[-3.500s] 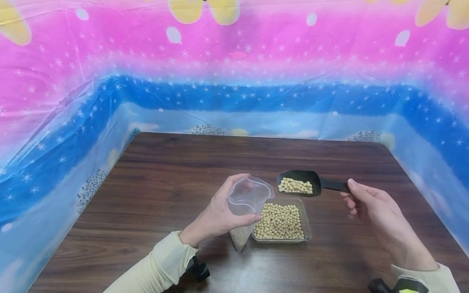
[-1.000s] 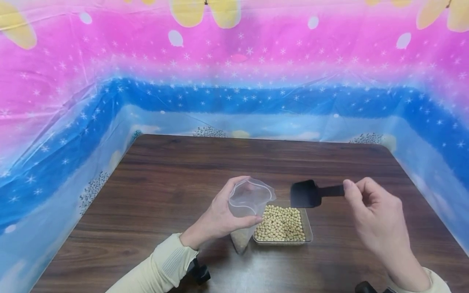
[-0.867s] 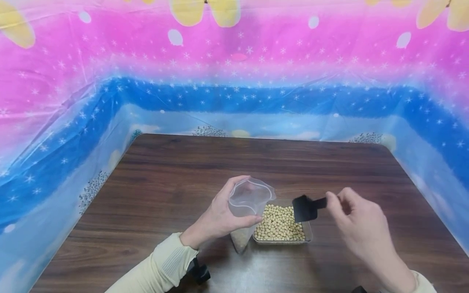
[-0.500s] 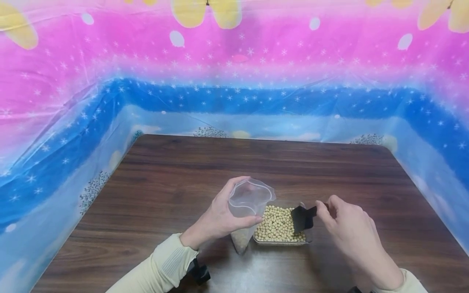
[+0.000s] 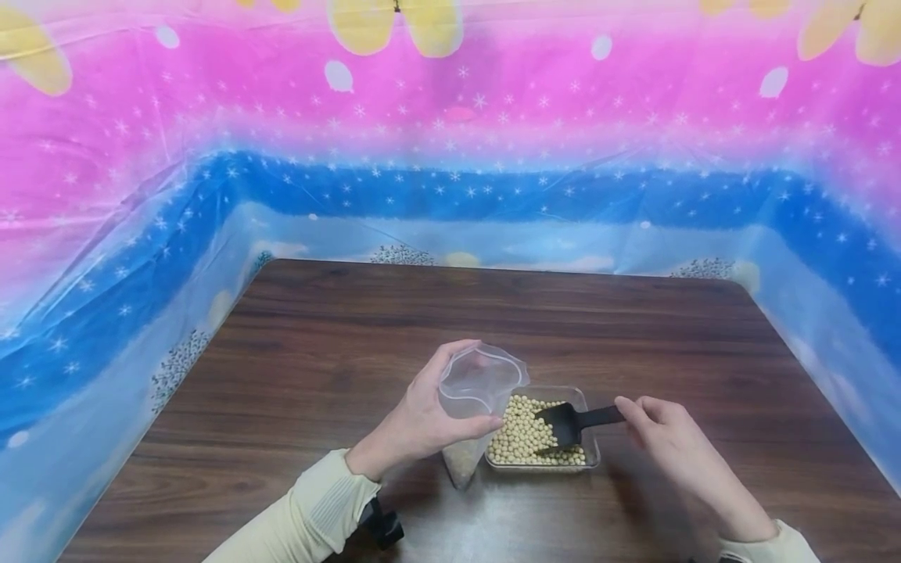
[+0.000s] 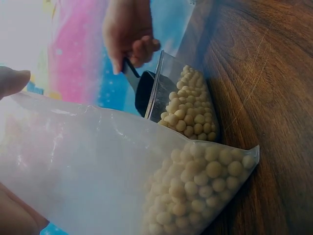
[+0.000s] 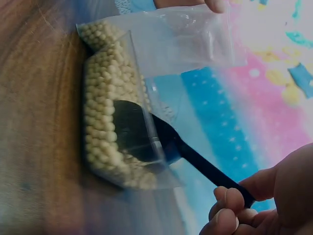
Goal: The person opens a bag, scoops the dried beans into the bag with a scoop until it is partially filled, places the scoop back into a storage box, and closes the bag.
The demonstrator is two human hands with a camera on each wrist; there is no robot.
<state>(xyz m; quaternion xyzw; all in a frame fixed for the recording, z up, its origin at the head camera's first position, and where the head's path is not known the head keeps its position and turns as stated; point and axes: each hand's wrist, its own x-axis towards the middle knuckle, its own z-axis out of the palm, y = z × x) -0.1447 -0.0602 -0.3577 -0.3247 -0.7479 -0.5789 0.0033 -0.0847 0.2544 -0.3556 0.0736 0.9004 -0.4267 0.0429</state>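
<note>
My left hand [image 5: 429, 407] grips the upper part of a clear plastic bag [image 5: 468, 399] whose mouth gapes open. Pale round beans, looking like soybeans [image 6: 195, 181], fill the bag's lower end, which reaches down to the table. Just right of the bag stands a clear rectangular container [image 5: 591, 453] of the same beans [image 5: 521, 430]. With fingers and thumb at the handle's end, my right hand [image 5: 679, 442] holds a black scoop [image 5: 566, 426]. The scoop's blade is sunk among the beans, its front edge hidden by them, as the right wrist view [image 7: 132, 127] also shows.
A dark wood-grain table [image 5: 352, 313] lies under everything. Behind it and along both sides hangs a pink and blue patterned cloth [image 5: 450, 188]. A black wrist mount [image 5: 383, 524] sits under the left sleeve.
The scoop, earlier raised with beans in it above the container, was tipped over and lowered; it now digs into the container's beans. My left hand and the bag stay in place.
</note>
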